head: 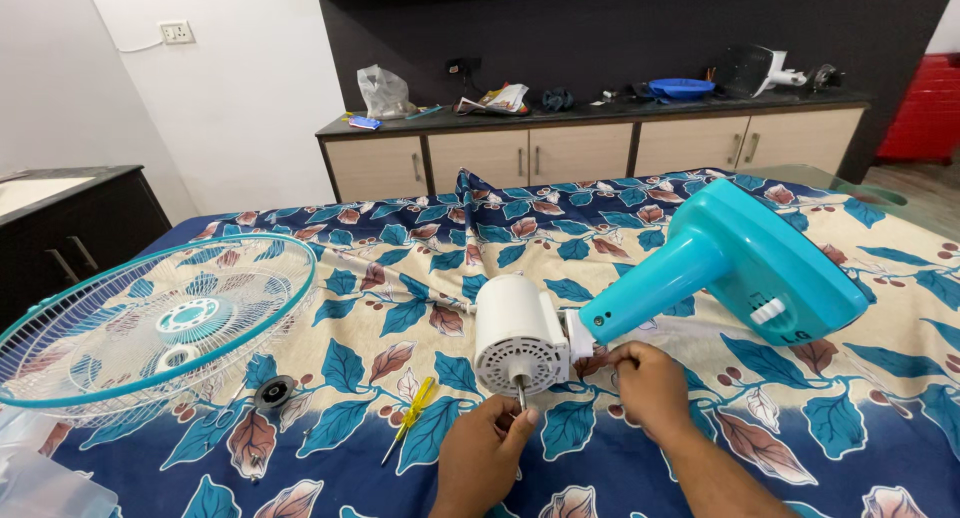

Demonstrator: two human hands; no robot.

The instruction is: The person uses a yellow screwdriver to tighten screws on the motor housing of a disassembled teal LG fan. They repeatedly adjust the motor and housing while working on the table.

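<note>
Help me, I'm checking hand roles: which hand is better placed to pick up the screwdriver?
Probably left: the left hand at the motor shaft is nearer the screwdriver; the right hand is on the far side.

The fan grille [150, 323] runs off the left edge, and clutter on the far counter [600, 110] is too small to identify.

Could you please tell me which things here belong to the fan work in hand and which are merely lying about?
In hand:
- left hand pinching the shaft of the white motor housing
- right hand at the joint
- teal fan base
- fan grille
- yellow screwdriver
- black nut

Lying about:
- blue bowl
- plastic bag
- cabinet
</note>
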